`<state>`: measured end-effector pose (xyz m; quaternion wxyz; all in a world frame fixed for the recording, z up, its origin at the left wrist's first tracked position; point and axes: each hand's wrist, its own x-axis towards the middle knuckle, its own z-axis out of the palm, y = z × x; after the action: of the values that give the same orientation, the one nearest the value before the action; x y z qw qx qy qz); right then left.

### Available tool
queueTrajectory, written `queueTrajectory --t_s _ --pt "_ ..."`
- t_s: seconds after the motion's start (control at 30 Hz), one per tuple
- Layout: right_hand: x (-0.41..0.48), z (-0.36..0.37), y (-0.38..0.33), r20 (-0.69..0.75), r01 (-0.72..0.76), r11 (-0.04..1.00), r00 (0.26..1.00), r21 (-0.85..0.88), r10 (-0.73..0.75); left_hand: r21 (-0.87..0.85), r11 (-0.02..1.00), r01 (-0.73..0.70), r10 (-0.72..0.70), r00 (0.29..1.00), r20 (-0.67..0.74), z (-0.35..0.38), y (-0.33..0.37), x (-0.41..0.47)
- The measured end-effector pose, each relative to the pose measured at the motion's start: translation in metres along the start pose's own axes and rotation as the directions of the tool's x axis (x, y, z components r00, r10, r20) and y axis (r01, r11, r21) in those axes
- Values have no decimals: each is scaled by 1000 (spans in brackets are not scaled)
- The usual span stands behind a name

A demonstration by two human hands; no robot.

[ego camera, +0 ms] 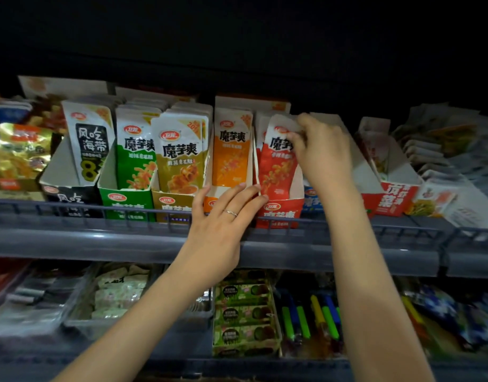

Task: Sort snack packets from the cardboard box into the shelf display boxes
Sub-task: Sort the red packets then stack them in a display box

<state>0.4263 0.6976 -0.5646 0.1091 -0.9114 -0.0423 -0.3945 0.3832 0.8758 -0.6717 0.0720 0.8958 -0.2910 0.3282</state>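
Note:
A row of open display boxes stands on the upper shelf. My right hand [321, 153] pinches the top of a red snack packet [278, 161] that stands in the red display box [281, 213]. My left hand [223, 213] lies with straight fingers against the front of the orange display box [209, 202], fingertips reaching the red box's edge. An orange packet [231, 150] stands upright in the orange box. The cardboard box is out of view.
Left of the orange box stand a brown box [168, 205], a green box [124, 201] and a black box [69, 199], each with packets. A red-and-white box [389, 199] sits to the right. A grey shelf rail [99, 238] runs across; more goods lie on the lower shelf.

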Motion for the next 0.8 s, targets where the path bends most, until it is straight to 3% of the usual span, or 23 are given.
queueTrajectory --t_s 0.17,0.37,0.53,0.7,0.8 --pt "1 10 1 156 -31 999 987 -14 33 16 1000 -16 15 1000 12 2 -1 -1" --pt "0 7 4 247 36 998 969 -47 -23 32 999 -16 16 1000 3 3 -2 -1" --pt "-8 20 4 194 19 993 981 -117 4 38 999 -12 12 1000 -4 4 0 -1" --pt "-10 22 5 6 49 992 999 -118 -48 26 1000 -9 9 1000 -6 4 0 -2" --pt "-9 22 5 107 97 978 991 -183 -78 29 1000 -6 7 1000 -13 4 0 -1"
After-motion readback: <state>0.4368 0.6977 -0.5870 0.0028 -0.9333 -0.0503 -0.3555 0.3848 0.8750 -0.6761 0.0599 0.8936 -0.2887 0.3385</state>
